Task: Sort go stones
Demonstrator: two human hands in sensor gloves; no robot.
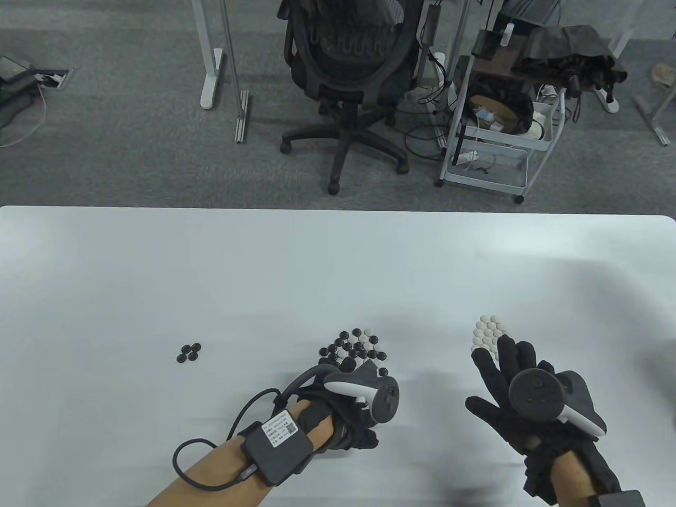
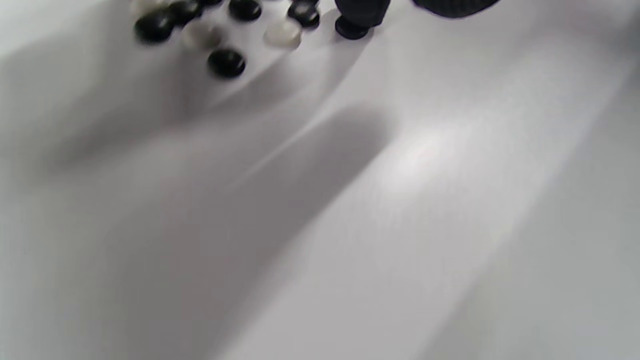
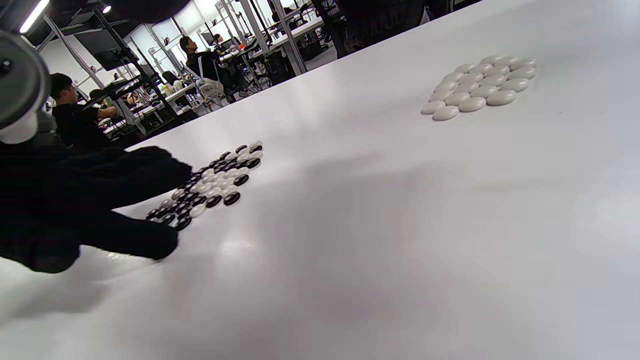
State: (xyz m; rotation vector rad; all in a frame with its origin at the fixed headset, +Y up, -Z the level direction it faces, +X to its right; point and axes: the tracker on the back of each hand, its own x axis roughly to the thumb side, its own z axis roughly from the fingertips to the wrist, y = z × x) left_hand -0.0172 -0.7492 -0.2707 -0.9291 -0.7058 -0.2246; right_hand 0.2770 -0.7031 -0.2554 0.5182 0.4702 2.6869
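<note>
White tabletop (image 1: 158, 264) has no bowls I can see. My left hand (image 1: 354, 406) touches the mixed stone pile (image 1: 355, 347) near the front edge; I cannot tell its grip. My right hand (image 1: 528, 401) is spread wide beside the white stones (image 1: 487, 334). Black stones (image 1: 188, 352) lie toward the left.

A: Setting?

B: Open-plan office or lab. Grey carpet (image 1: 132, 142), a mesh chair (image 1: 351, 58) on casters, white desk legs (image 1: 211, 58).

A: Other signs?

B: A cart (image 1: 496, 137) loaded with cables and gear. A floor socket (image 1: 50, 79) with plugs. In the right wrist view, people (image 3: 75, 115) sit at long benches (image 3: 285, 35) under strip lights (image 3: 35, 15).
</note>
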